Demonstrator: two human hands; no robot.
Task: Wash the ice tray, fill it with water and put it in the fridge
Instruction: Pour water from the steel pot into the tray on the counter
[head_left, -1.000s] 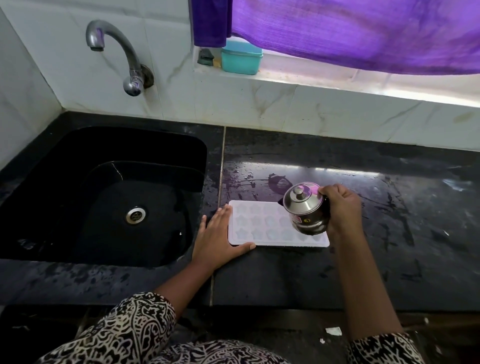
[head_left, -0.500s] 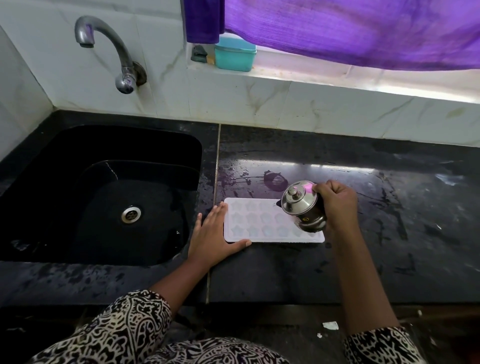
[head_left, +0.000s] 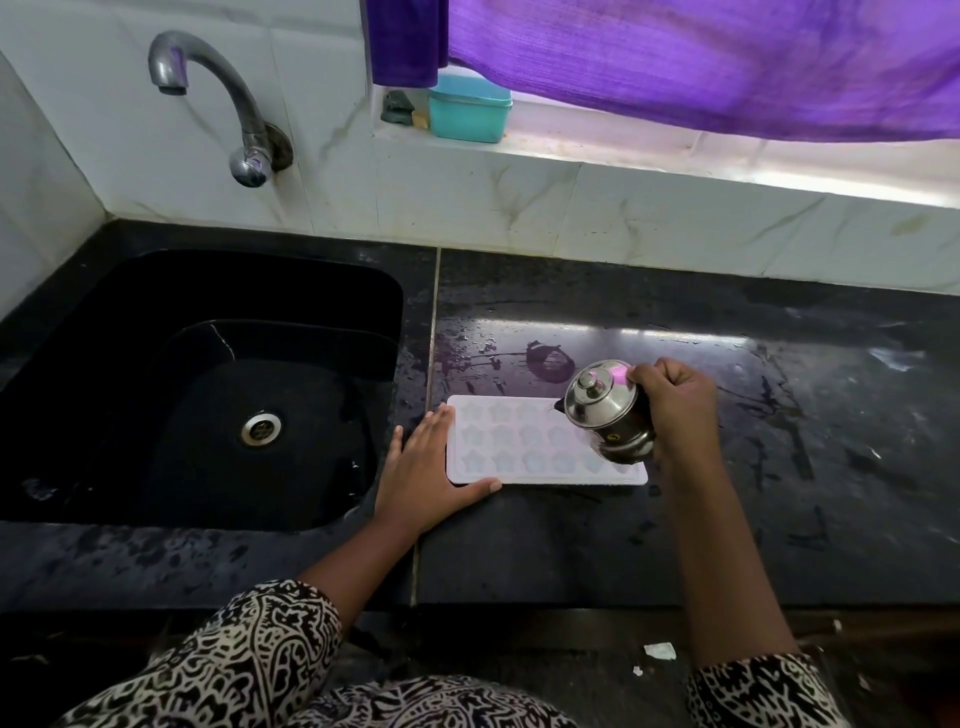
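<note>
— Two hands, one tray (head_left: 524, 441): where does it lie from you?

— Straight ahead on the counter (head_left: 779, 467), just right of the sink (head_left: 208, 364). Its long axis runs left to right, with the short left edge near the sink's rim. Both your hands reach it, one at each end.

— What is my left hand (head_left: 431, 467) doing?

— It lies open and flat, fingers spread, palm down on the counter at the tray's near-left corner. The thumb runs along the near edge and the fingertips touch the left edge. It grips nothing; I judge that it braces the tray.

— And the right?

— Your right hand (head_left: 675, 410) is closed round a small steel pot (head_left: 608, 410) with a knobbed lid. You hold it tilted to the left over the tray's right end, clear of the counter.

— Is water coming out?

— I cannot tell; no stream shows. Some star cells look bluish, perhaps wet.

— So what does the pour turn on?

— The pot hangs over the right end, so the left cells lie away from it, toward your flat hand. You would need to carry the pot leftward along the long axis.
</note>
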